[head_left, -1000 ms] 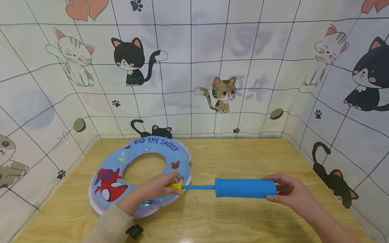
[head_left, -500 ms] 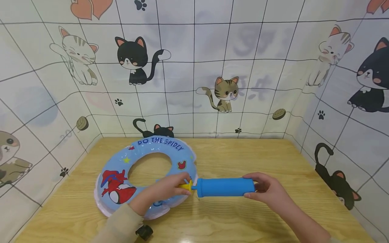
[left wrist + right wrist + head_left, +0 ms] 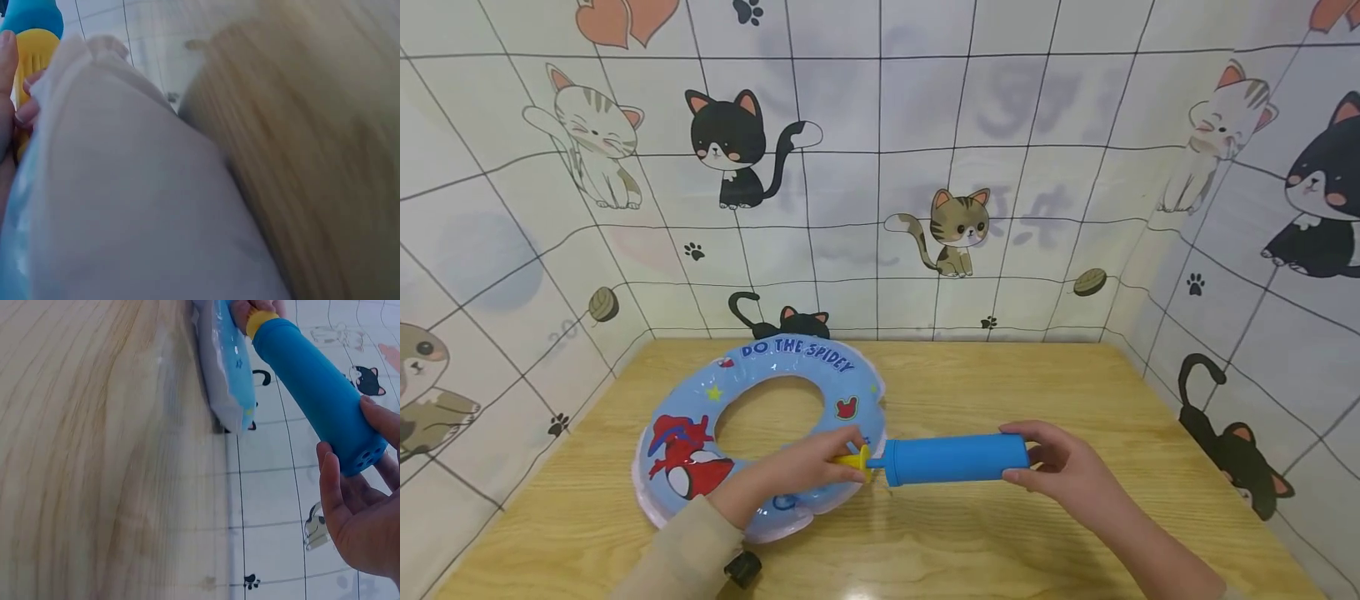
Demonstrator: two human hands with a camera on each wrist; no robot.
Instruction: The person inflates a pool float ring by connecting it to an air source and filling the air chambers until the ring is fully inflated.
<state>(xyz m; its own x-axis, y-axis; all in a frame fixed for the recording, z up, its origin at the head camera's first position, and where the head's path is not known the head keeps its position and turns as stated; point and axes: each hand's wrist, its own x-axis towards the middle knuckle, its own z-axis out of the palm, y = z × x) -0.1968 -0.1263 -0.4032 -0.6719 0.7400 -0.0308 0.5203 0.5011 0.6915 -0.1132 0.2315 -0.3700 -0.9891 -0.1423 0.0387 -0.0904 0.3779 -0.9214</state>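
Note:
A blue hand pump (image 3: 958, 459) with a yellow handle (image 3: 852, 461) is held level above the table, its plunger rod almost fully inside the barrel. My left hand (image 3: 805, 462) grips the yellow handle. At the other end, my right hand (image 3: 1063, 467) holds the barrel between thumb and fingers; small holes show in that end face (image 3: 369, 456) in the right wrist view. Behind and below the left hand lies a light-blue inflated swim ring (image 3: 688, 400) with a red figure and lettering. Part of the ring is hidden by the left hand and sleeve.
The wooden table (image 3: 1000, 383) reaches back to a wall covering (image 3: 850, 183) printed with cats and grid lines, which also runs along both sides. A small black object (image 3: 743, 569) sits at the left wrist, beside the beige sleeve (image 3: 688, 550).
The right hand has moved left, pushing the pump's barrel over its rod toward the left hand. Over the last half second the barrel's right end has risen slightly.

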